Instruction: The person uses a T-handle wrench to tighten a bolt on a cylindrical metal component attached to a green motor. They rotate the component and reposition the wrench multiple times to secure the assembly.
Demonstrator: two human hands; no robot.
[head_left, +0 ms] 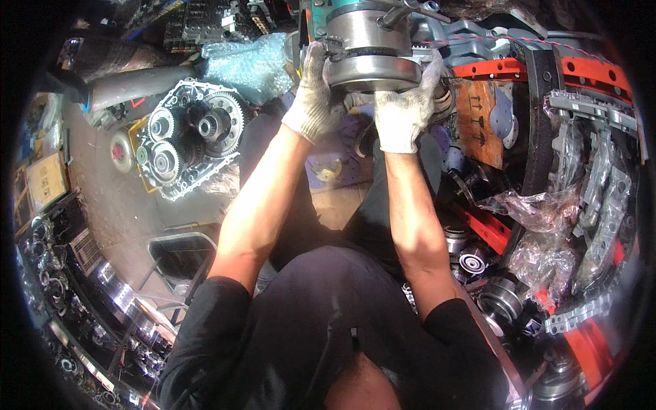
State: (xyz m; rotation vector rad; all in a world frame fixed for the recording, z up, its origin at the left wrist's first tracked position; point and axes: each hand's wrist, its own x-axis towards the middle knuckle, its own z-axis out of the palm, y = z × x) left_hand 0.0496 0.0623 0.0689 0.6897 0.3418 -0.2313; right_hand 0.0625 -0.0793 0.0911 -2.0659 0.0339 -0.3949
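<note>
A shiny round metal drum (374,72) is between my hands, pressed against or just below a thick steel cylinder (365,31) that looks like a machine chuck. A metal rod handle (396,12) sticks out at the cylinder's upper right. My left hand (309,92), in a white knit glove, closes on the drum's left edge. On the opposite edge my right hand (408,109), gloved the same way, grips it with the palm low and the thumb side up. Both sets of fingertips are partly hidden behind the drum.
An opened gearbox housing with gears (195,133) lies at the left. Bubble wrap (249,65) sits behind it. Purple discs (331,154) lie beneath my hands. A red metal rack (594,72), a cardboard box (480,123) and plastic-wrapped metal parts (547,253) crowd the right.
</note>
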